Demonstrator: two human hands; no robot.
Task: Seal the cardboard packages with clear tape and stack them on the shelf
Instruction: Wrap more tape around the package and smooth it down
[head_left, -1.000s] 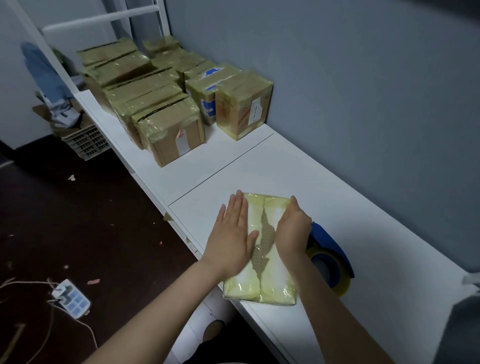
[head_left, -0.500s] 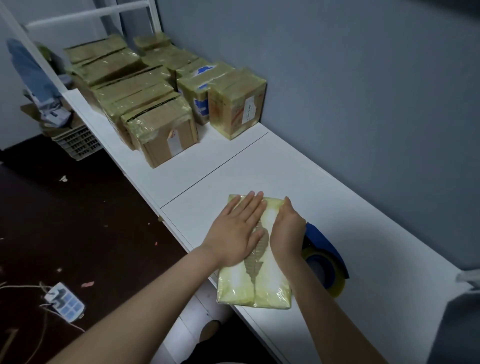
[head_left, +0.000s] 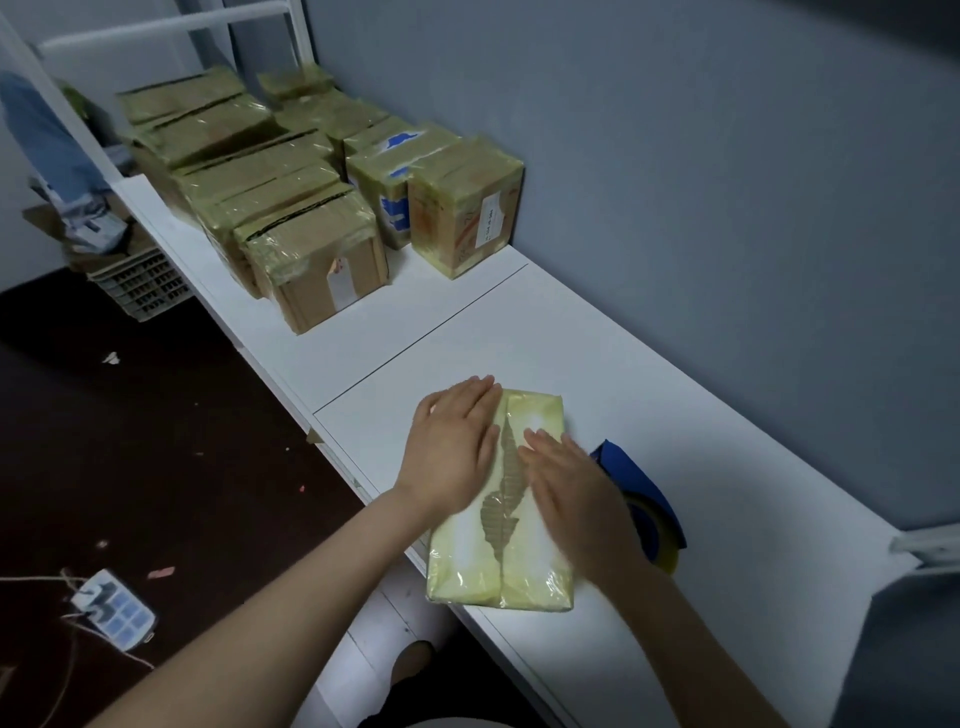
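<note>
A flat package (head_left: 519, 566) wrapped in shiny yellowish clear tape lies on the white shelf (head_left: 701, 467) near its front edge, with a strip of bare cardboard down its middle. My left hand (head_left: 452, 452) rests flat on the package's left half, fingers straight. Flat on the right half lies my right hand (head_left: 571, 483), slightly blurred. A blue tape dispenser (head_left: 644, 499) with a yellowish tape roll sits just right of the package, partly hidden by my right hand.
Several taped cardboard boxes (head_left: 311, 208) stand in rows at the shelf's far left end against the grey wall (head_left: 727, 156). On the dark floor lie a power strip (head_left: 111, 608) with a cord and, further back, a plastic crate (head_left: 140, 283).
My left hand slid from the package's middle toward its far left part. My right hand flattened and moved back along the right half, uncovering the far right corner.
</note>
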